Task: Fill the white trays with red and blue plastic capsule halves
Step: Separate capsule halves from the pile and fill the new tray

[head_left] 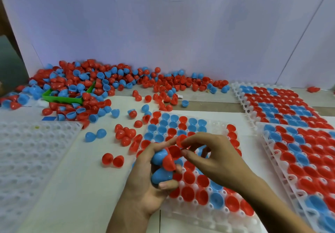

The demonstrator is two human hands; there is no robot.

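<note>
A: Red half (181,139) pinched at the right hand's (213,157) fingertips, directly above the centre tray (215,209); the left hand (150,176) is curled round a clutch of halves, two blue (161,174) and at least two red, over that tray's left edge.

B: Risks from here?

A: Probably a dropped half: the left hand's clutch is loose and stacked, so drawing one out may tip another onto seated pieces. A half set dome-up or askew would likely not seat in its cup.

B: Counts?

A: Two hands. Four trays or stacks show: the centre tray, partly filled; two filled ones right of it (306,162) and beyond-right (277,104); one bare tray (30,153) left. Loose halves (87,86) heaped on the worktop beyond the centre tray are too many to count. One green bin (63,98) sits among them.
</note>
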